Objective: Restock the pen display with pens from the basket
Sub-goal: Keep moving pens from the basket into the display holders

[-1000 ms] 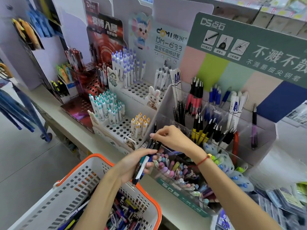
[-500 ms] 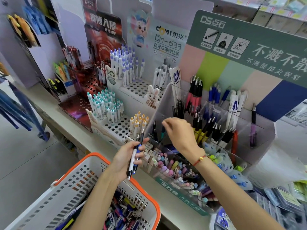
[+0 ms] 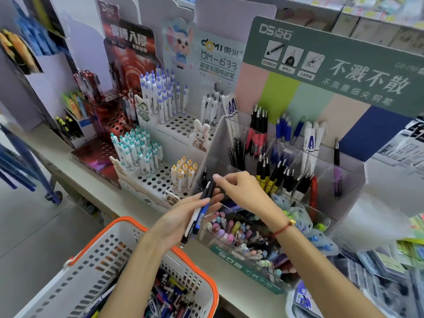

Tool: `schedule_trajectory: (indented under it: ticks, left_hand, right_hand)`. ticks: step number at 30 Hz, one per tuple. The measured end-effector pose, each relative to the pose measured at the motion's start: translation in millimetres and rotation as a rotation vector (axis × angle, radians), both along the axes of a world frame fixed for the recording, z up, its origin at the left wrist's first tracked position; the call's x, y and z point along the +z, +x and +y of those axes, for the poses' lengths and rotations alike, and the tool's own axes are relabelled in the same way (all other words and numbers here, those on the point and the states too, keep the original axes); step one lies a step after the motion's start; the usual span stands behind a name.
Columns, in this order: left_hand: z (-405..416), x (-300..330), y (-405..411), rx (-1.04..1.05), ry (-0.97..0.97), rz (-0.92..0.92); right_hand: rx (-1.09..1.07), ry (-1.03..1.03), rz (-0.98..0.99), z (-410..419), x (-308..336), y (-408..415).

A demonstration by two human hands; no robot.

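My left hand [image 3: 183, 219] holds a small bundle of pens [image 3: 199, 214], dark and blue-and-white, their tips pointing down over the basket. My right hand [image 3: 238, 191] pinches the top of one dark pen in that bundle. Both hands hover in front of the clear acrylic pen display [image 3: 353, 180], whose compartments hold black, red, blue and white pens. The white basket with an orange rim [image 3: 128, 226] sits at the lower left, full of loose pens [image 3: 169, 294].
A white stepped pen stand with holes [image 3: 183, 125] and a red stand [image 3: 114, 125] are to the left on the counter [image 3: 68, 166]. A front bin of pastel erasers [image 3: 236, 232] lies below my hands. Packaged goods [image 3: 378, 267] pile up at the right.
My right hand came back from the display compartment to the bundle in my left hand and now pinches a pen there. My left hand stayed above the basket.
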State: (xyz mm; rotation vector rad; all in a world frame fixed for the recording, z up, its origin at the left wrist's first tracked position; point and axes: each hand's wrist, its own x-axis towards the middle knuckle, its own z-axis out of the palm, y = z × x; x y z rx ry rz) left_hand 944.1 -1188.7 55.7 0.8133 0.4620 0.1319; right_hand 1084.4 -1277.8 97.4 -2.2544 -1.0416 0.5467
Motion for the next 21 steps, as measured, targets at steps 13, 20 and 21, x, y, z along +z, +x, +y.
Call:
schedule_trajectory:
  ticks: [13,20,21]
  left_hand:
    - [-28.5,23.5,68.5,0.050,0.128,-0.068]
    - [-28.0,27.2,75.7,0.095,0.087,-0.131]
    - [-27.9,28.0,74.4,0.100,0.076,-0.131]
  right_hand:
    - [-0.577,0.944,-0.208,-76.8,46.0,39.4]
    - [-0.519,0.914,-0.511,-73.3,70.3,67.4]
    - [-0.499,0.899,-0.498,-72.7,70.4,66.9]
